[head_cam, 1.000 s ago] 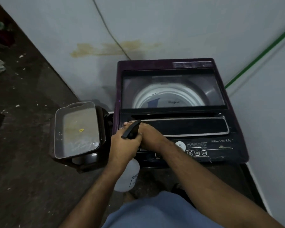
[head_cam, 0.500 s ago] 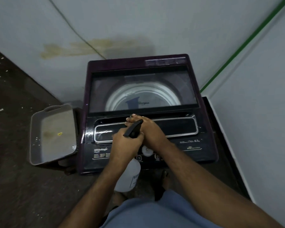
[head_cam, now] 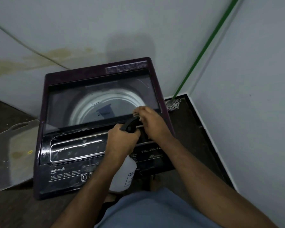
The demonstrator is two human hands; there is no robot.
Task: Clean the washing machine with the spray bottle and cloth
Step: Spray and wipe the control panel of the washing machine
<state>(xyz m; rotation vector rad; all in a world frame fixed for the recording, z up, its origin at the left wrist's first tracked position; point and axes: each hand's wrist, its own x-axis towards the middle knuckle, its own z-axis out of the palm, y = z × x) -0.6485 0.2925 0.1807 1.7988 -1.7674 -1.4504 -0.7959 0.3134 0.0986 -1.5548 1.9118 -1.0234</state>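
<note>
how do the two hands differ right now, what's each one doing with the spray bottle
The left hand is wrapped round the neck of the spray bottle and carries it; the right hand only has its fingertips at the nozzle end of the black spray head. The left hand sits lower, over the control panel of the washing machine; the right reaches farther, over the edge of the glass lid. Both are bare and meet at the spray head.

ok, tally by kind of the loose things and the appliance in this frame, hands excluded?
washing machine: 1
spray bottle: 1
tray: 1
mop: 1
cloth: 0 that can be made out
Total: 4
</note>
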